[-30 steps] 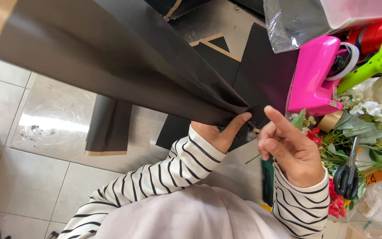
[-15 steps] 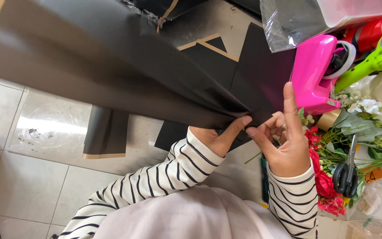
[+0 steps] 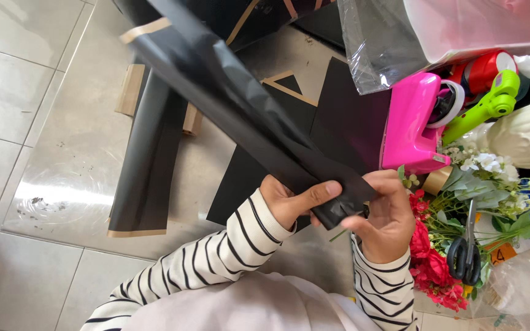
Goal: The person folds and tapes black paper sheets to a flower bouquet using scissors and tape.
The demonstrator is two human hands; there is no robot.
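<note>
Since the earlier frame the black sheet (image 3: 240,110) has gathered from a broad spread into a narrow folded band, and both hands have closed on its near end. The left hand (image 3: 292,199) pinches the band from below, thumb laid across it; the right hand (image 3: 387,217) grips the crumpled tip. It hangs above the floor (image 3: 50,184), beside the pink tape dispenser (image 3: 409,122). Judged from this, keeping the pleats tight and even at the pinch would serve best.

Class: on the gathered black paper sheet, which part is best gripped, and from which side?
Grip the black paper sheet at its bunched narrow end, where the left hand and right hand pinch it. Probably come from below: there the sheet narrows, while further up it fans wide.
</note>
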